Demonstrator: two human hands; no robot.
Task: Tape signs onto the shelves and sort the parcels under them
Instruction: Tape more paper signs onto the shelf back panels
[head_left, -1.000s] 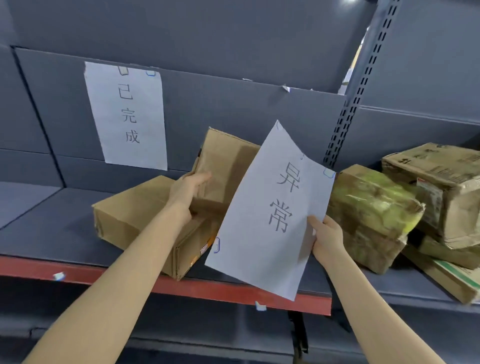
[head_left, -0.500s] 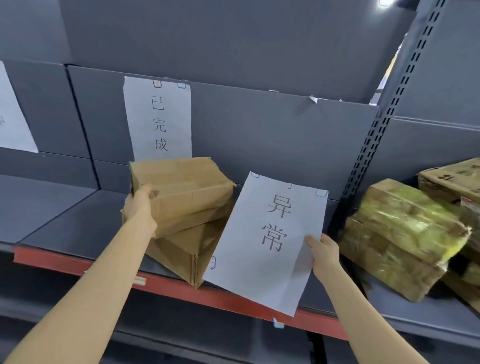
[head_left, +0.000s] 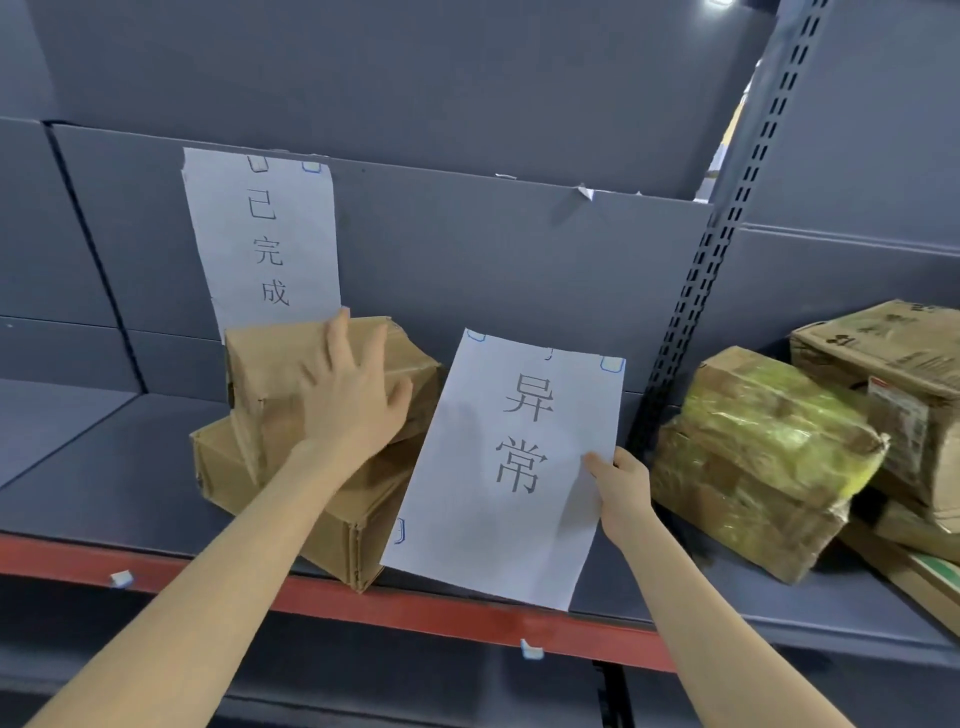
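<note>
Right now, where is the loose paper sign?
The loose paper sign is centre frame, pinched at its right edge by the right hand, just right of the stacked cardboard boxes.

Head camera looks forward, slightly downward, close at shelf (head_left: 130, 467).

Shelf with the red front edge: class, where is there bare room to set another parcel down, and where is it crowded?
Bare: the shelf deck left of the stacked brown boxes, and the strip behind the loose sign, up to the slotted upright. Crowded: right of the upright, where the yellow-taped parcel and more cartons pile together.
</note>
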